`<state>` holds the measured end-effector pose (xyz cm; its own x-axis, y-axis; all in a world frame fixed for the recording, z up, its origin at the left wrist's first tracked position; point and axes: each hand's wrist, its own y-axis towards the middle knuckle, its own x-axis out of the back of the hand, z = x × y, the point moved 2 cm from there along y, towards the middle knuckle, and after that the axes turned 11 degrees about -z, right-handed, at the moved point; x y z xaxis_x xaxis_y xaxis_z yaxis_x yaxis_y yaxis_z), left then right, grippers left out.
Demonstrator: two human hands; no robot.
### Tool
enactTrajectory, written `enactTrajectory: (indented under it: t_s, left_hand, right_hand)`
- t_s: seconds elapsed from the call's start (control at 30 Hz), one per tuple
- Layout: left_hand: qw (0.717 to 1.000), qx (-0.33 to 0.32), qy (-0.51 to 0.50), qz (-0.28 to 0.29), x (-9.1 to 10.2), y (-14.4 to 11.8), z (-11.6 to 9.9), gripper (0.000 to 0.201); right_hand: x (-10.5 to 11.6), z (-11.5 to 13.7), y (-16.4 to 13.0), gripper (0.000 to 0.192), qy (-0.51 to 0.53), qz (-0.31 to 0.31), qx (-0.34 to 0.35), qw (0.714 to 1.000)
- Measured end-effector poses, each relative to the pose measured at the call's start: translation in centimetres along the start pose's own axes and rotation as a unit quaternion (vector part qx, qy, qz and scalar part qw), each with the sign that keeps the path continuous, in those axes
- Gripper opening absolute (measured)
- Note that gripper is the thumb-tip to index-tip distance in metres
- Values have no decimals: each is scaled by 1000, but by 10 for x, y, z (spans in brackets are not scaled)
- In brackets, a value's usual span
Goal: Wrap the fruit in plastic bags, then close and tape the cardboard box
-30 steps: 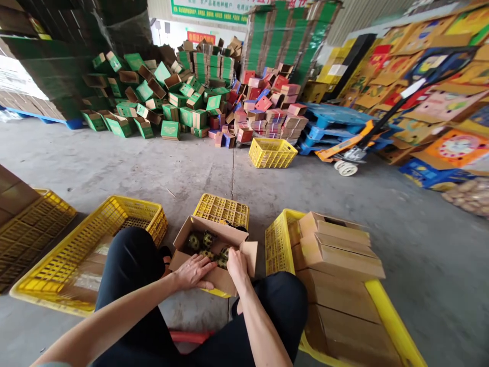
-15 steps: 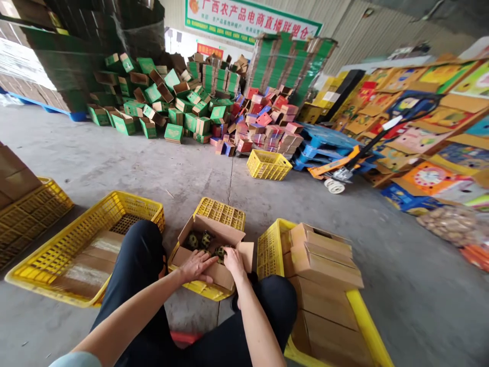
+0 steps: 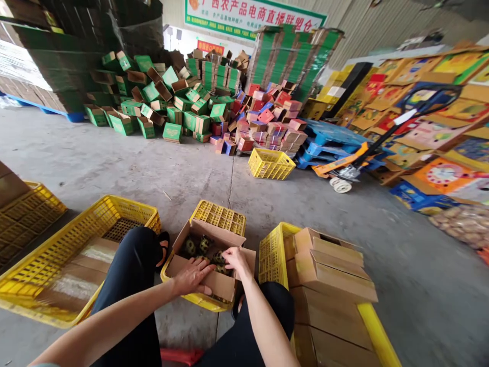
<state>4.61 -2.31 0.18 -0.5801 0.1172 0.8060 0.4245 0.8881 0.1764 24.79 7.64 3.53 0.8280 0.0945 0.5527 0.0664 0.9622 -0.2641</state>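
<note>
In front of me an open cardboard box (image 3: pixel 223 286) rests on an upturned yellow crate (image 3: pixel 222 216), its flaps spread. Inside lie several round, mottled dark-green and yellowish items (image 3: pixel 205 244), too small to name surely. My left hand (image 3: pixel 194 277) lies with fingers apart across the near flap of the box, holding nothing. Over the right side of the box, my right hand (image 3: pixel 236 259) has its fingers bent and pinched together just above the mottled items. Whatever is between those fingertips is hidden.
To the right stands a yellow crate (image 3: pixel 273 255) packed with cardboard boxes (image 3: pixel 332 316). A longer yellow crate (image 3: pixel 49 260) with taped boxes is on the left. Beyond are another yellow crate (image 3: pixel 271 165), a pallet jack (image 3: pixel 355 163) and heaped green boxes (image 3: pixel 173 131).
The view has shifted slightly. My right hand's fingers have drawn up and bent more over the items, while my left hand stays on the near flap.
</note>
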Motion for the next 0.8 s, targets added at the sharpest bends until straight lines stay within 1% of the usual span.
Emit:
enactTrajectory:
  t_s: [0.03, 0.07, 0.1, 0.13, 0.2, 0.27, 0.3, 0.33, 0.37, 0.4, 0.43, 0.47, 0.5, 0.53, 0.57, 0.6, 0.67, 0.73, 0.8]
  left_hand:
    - [997, 31, -69, 4, 3, 4, 2, 87]
    - [988, 64, -141, 5, 8, 9, 5, 84]
    - [974, 95, -207, 4, 13, 14, 8, 79]
    - [962, 113, -247, 2, 19, 21, 11, 71]
    - [952, 127, -277, -4, 31, 33, 19, 58]
    - [943, 150, -296, -16, 38, 43, 26, 57]
    - [931, 180, -315, -36, 39, 46, 28, 60]
    - [912, 217, -342, -67, 39, 49, 29, 64]
    - [884, 259, -376, -100, 37, 51, 29, 69]
    - [848, 301, -418, -126, 34, 52, 27, 74]
    - [808, 332, -466, -136, 29, 52, 23, 78]
    - [772, 348, -516, -126, 25, 54, 18, 80]
    - [739, 353, -564, -104, 21, 55, 12, 80]
    - [711, 351, -605, -78, 19, 56, 6, 79]
    - [690, 345, -634, -60, 18, 57, 1, 77]
    - [677, 340, -650, -56, 19, 58, -2, 75]
    - [670, 338, -656, -77, 25, 58, -5, 69]
    - [673, 335, -650, -109, 31, 58, -5, 63]
    - [672, 333, -647, -137, 35, 57, -4, 58]
  right_hand:
    - [-3, 1, -3, 12, -11, -24, 13, 1000]
    - [-6, 3, -7, 15, -23, -46, 29, 998]
    - [-8, 7, -11, 17, -35, -68, 46, 996]
    - [-10, 11, -15, 18, -45, -87, 62, 993]
    - [-9, 20, -22, 20, -55, -117, 85, 988]
    - [-1, 28, -28, 20, -55, -144, 105, 982]
    - [6, 33, -32, 19, -56, -157, 147, 975]
    - [12, 35, -36, 19, -43, -160, 183, 969]
    - [19, 37, -41, 21, -17, -160, 202, 966]
    - [25, 36, -47, 24, 15, -160, 208, 965]
    - [30, 35, -52, 27, 49, -161, 202, 965]
    - [33, 33, -58, 30, 85, -162, 189, 965]
    - [34, 30, -62, 34, 118, -161, 170, 965]
    - [33, 27, -65, 38, 147, -160, 153, 964]
    - [32, 25, -67, 42, 171, -160, 135, 963]
    - [31, 23, -67, 47, 200, -169, 113, 958]
    - [29, 21, -65, 62, 256, -171, 59, 950]
    - [27, 23, -61, 73, 303, -142, 7, 942]
    - [24, 25, -57, 71, 336, -96, -29, 937]
